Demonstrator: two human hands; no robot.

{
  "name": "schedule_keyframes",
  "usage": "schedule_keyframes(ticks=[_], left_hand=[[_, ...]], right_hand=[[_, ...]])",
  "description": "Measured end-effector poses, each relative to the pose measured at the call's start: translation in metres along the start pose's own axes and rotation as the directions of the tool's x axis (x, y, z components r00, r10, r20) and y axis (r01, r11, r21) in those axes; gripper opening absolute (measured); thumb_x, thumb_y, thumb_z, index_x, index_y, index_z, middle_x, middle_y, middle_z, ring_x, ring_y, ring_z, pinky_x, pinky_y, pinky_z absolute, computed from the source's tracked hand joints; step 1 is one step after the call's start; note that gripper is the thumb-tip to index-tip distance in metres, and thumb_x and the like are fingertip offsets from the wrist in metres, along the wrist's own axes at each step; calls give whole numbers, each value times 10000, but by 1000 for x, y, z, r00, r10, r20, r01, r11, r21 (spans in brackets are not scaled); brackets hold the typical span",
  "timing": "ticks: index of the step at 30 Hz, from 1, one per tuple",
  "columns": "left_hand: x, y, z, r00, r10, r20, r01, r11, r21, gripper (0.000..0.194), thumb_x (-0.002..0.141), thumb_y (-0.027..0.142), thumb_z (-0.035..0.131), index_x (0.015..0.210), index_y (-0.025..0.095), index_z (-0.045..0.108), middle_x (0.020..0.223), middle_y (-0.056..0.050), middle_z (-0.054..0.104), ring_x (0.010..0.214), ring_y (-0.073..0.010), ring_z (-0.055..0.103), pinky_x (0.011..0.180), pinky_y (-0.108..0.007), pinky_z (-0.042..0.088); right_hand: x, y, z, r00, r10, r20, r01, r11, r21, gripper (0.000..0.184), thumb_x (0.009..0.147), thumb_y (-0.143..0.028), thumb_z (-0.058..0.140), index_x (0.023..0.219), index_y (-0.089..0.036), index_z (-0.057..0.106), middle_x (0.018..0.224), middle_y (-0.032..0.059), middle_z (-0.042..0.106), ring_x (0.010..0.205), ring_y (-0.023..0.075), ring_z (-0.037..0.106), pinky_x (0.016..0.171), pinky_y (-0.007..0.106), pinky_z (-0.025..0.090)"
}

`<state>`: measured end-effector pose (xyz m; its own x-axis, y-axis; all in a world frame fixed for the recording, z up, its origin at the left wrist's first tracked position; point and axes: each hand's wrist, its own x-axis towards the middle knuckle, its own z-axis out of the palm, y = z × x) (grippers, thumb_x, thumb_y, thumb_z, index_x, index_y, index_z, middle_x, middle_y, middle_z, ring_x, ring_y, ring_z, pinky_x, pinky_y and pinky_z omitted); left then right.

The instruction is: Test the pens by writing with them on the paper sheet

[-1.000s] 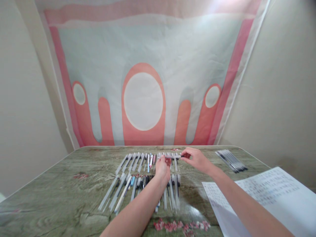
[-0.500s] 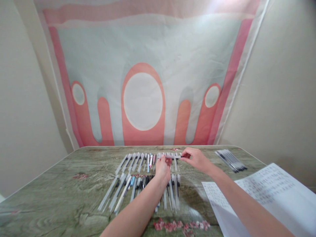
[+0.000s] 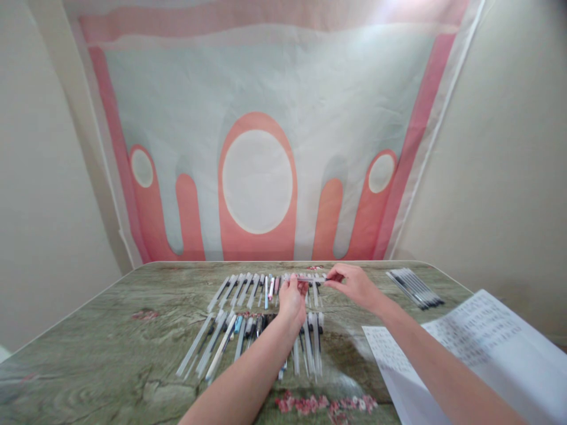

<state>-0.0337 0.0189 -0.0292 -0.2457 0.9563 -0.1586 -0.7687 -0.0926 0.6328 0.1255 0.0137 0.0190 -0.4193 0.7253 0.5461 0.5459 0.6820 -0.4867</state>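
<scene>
A slim pen (image 3: 313,279) with a pale, see-through barrel is held sideways above the far row of pens. My left hand (image 3: 293,299) is closed around its left part, thumb on top. At the pen's dark right end, the fingertips of my right hand (image 3: 352,282) pinch; whether they grip a cap or the tip cannot be made out. Below lies the far row of pens (image 3: 241,290), mostly clear with dark ends, a few pink or blue. A nearer row of pens (image 3: 212,345) is partly hidden by my left forearm.
On the right, a bundle of pens or refills (image 3: 414,287) lies slanted near the table's far edge. White sheets with writing (image 3: 482,348) rest under my right forearm. The wood-patterned table (image 3: 110,354) meets a wall with a printed cloth (image 3: 259,77) behind it.
The pen has tilted slightly and its left end sits a touch higher. Both hands stay almost in place.
</scene>
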Motion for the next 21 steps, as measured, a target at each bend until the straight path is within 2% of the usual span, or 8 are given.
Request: schedule_keyframes(ticks=[10,21], left_hand=[[-1,6,3,999,22,-45,-22,1000,-19,116,823,153,463,708,144,478,643,3,547,546,-59,533,596,-182,442],[-3,6,4,997,58,-42,-59,998,-12,114,805,179,501,698,148,475,653,5,550,557,-61,529,627,-197,440]], right_hand=[[0,2,5,999,-30,-12,30,999,11,145,772,-269,540,862,-185,617,798,42,629,694,149,582,675,281,463],[-2,2,5,998,-57,-17,56,995,-81,142,804,-256,508,871,-182,609,816,43,625,731,155,572,688,280,443]])
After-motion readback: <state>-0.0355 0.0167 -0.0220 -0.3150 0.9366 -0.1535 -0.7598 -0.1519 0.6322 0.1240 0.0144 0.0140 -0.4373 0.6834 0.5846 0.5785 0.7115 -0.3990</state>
